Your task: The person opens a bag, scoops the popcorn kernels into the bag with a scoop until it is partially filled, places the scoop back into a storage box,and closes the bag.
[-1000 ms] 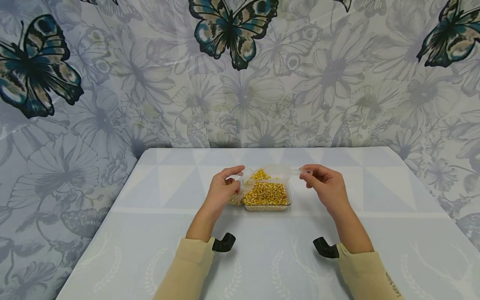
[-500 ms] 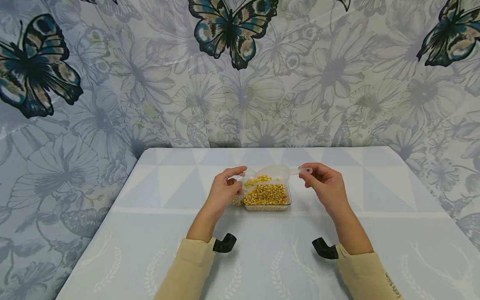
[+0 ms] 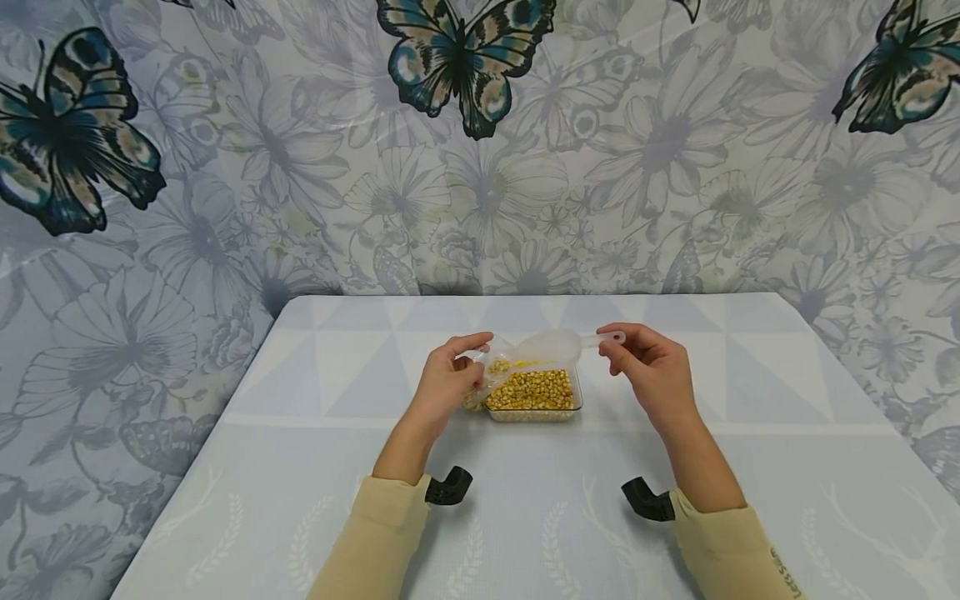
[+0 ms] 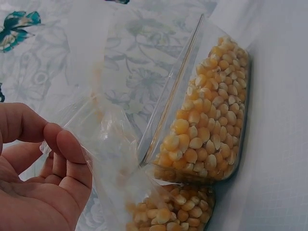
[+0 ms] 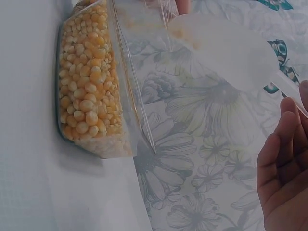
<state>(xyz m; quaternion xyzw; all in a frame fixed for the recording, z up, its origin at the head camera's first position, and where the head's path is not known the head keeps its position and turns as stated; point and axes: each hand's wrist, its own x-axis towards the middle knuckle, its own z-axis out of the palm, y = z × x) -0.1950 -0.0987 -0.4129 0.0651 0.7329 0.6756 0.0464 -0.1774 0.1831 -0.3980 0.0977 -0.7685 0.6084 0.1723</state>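
We see the scoop above the glass container of corn kernels — long axis running sideways, bowl dipping leftward to the bag. Our right hand pinches its handle (pointing right) — our left hand pinches the bag.

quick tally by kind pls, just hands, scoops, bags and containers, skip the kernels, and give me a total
Hands: 2, the left hand and the right hand
Scoops: 1, a pale scoop
Bags: 1, a clear plastic bag
Containers: 1, a clear container
Total: 5
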